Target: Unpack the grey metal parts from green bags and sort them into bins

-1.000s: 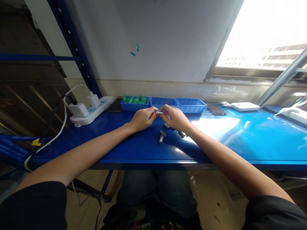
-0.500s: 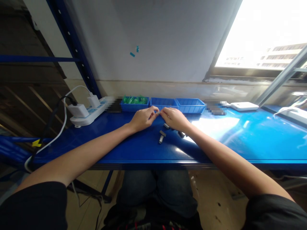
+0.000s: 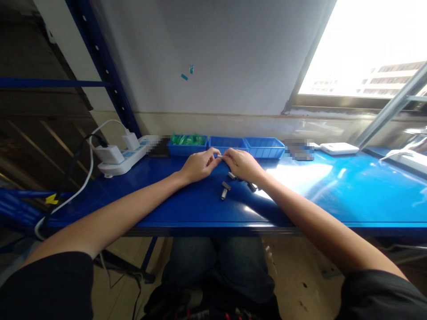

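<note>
My left hand (image 3: 198, 165) and my right hand (image 3: 243, 164) meet over the blue bench (image 3: 187, 204), fingertips pinched together on one small silvery part (image 3: 220, 156) held between them. It is too small to name. Just in front of my right hand lie several small dark and metal pieces (image 3: 224, 190) on the bench top, one partly under my right wrist. Both forearms rest along the bench.
Three blue bins stand at the back: the left bin (image 3: 187, 144) holds green parts, the middle bin (image 3: 227, 143) and right bin (image 3: 266, 146) show no contents. A white power strip (image 3: 120, 156) with chargers sits left. A white box (image 3: 339, 148) lies right.
Both hands have stayed together on the small part, with only slight finger movement. The pieces on the bench have not moved.
</note>
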